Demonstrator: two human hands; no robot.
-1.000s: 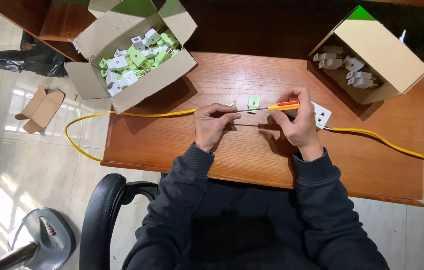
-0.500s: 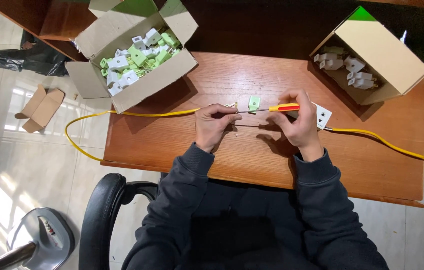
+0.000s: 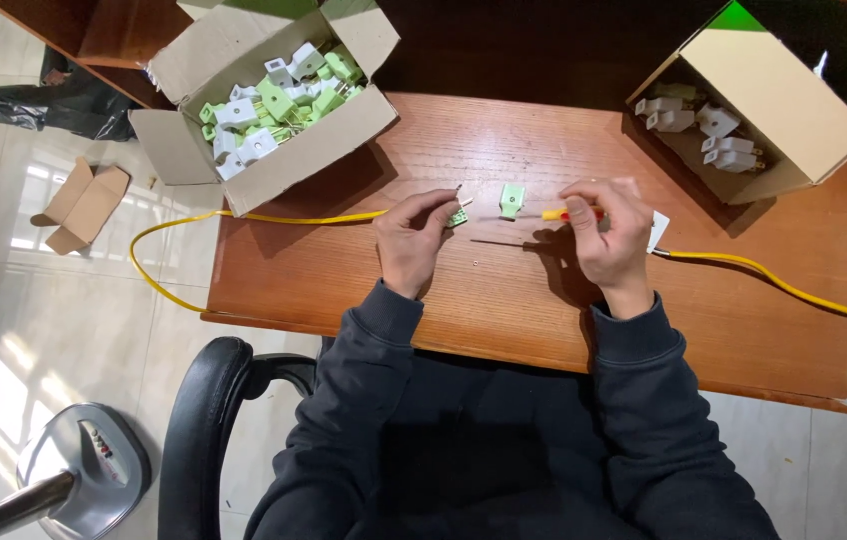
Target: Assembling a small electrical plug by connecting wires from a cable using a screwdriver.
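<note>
My left hand (image 3: 416, 238) pinches a small green plug part (image 3: 458, 217) with metal prongs at the end of a yellow cable (image 3: 274, 217) that runs off the desk's left edge. My right hand (image 3: 606, 232) grips a screwdriver (image 3: 556, 213) with a yellow and red handle, its tip pointing left. Between the two hands a green plug cover (image 3: 512, 199) lies on the wooden desk (image 3: 504, 300). A white plug (image 3: 658, 231) on a second stretch of yellow cable (image 3: 764, 275) lies just right of my right hand.
An open cardboard box (image 3: 264, 100) of green and white plug parts sits at the desk's back left. A second box (image 3: 764, 110) with white plugs lies on its side at the back right. A small screw (image 3: 475, 264) rests on the desk. A black chair arm (image 3: 199, 430) and a fan base (image 3: 84, 470) are at lower left.
My hands have drawn apart. The left hand now holds the plug part clear of the screwdriver, and the right hand has pulled the screwdriver back to the right.
</note>
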